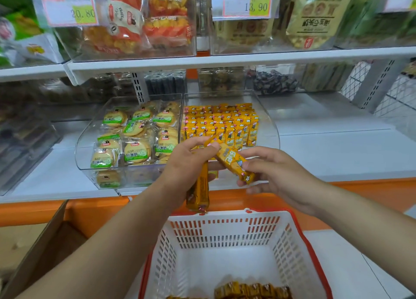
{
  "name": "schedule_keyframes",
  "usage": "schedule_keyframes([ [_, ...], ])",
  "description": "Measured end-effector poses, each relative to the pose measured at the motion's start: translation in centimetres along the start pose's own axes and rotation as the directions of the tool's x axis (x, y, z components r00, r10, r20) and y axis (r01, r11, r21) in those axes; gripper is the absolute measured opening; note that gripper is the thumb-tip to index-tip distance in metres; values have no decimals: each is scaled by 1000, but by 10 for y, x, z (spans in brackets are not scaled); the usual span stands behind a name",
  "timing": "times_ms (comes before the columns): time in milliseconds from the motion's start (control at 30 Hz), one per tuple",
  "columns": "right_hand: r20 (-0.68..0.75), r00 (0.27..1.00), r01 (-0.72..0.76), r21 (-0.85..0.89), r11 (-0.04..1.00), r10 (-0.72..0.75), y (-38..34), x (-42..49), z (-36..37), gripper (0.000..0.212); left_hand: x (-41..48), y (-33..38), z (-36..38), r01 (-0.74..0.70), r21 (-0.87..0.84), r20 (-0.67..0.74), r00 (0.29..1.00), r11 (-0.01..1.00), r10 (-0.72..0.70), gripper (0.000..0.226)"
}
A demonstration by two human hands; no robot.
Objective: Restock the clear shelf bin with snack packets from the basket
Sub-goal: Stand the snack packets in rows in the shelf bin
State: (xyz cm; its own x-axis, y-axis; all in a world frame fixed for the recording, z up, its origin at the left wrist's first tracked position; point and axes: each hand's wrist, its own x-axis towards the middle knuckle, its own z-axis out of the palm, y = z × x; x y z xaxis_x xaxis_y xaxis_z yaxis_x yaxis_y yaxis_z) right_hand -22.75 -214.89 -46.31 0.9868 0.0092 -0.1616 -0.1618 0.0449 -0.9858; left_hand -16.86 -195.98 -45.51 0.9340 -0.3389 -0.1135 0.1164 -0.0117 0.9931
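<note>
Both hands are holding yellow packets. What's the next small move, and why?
Probably the right hand stands its single packet in the clear bin, front row: the stocked packets stand upright in rows, and the left hand holds spare packets.

Body in view: two hands and two forearms only. The left hand point(186, 163) and right hand point(279, 170) are both bare. The left forearm point(117, 235) and right forearm point(360, 215) are uncovered along their whole visible length, out to the frame edge, and look broader toward the bottom corners under the wide-angle lens. Skin surface reads smooth and even; nails and finer marks are too blurred to tell.
</note>
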Motion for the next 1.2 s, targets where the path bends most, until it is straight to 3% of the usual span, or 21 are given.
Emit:
schedule_keyframes([
  [167,-146,983,109,-5,994,-109,-3,5,-5,28,3,-5,0,-32,46,-23,999,998,33,18],
  [300,-231,960,169,44,985,-155,-10,12,-13,32,5,-14,5,-64,143,61,997,988,55,14],
  [433,-200,940,226,-242,944,-276,-25,21,-27,29,11,-17,7,-97,187,52,995,978,88,23],
  [567,-210,884,245,-551,797,-417,-45,50,-50,26,20,-15,-4,-72,247,40,997,966,64,26],
  [700,-105,877,122,-895,429,-469,-51,96,-76,25,30,-13,-14,-18,252,85,996,968,-4,30],
  [833,-122,918,-65,-985,160,-378,-45,140,-85,32,35,-12,-18,-80,246,101,993,966,57,30],
  [1000,-156,954,-126,-983,131,-257,-46,176,-78,35,42,-13,-23,-166,166,-52,983,972,177,25],
  [1200,-135,983,-131,-991,36,-124,-38,189,-81,39,47,-16,-29,-156,154,-97,980,976,172,13],
])
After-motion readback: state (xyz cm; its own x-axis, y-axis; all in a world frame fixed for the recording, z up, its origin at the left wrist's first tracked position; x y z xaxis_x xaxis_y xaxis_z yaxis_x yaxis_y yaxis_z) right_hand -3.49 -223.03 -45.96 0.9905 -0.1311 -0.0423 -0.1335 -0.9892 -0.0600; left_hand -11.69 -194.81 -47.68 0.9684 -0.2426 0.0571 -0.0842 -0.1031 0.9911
